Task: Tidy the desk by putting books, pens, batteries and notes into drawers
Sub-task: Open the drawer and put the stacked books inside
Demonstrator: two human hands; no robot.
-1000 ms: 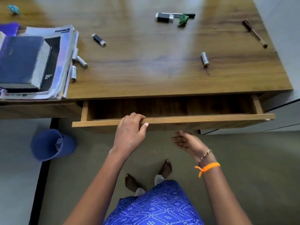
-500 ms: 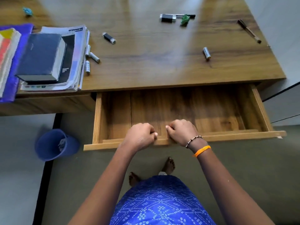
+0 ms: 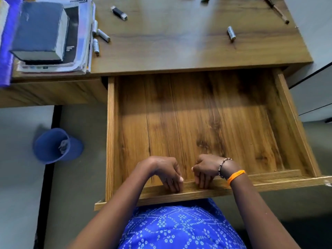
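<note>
A wood-grain desk (image 3: 179,56) stands on a smooth grey floor (image 3: 21,177), soft daylight glaring off its top. Left of it, a blue wastebasket (image 3: 53,146) with crumpled paper inside sits beside a dark floor strip (image 3: 45,177). Pale grey cabinet fronts (image 3: 312,94) stand at the right.

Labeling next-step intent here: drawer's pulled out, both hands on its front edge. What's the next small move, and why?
Probably let go with the right hand and reach for the lone battery on the desk. The drawer is already wide open and bare inside, both it and the left hand grip the front edge, and the items are all on the desktop.
</note>
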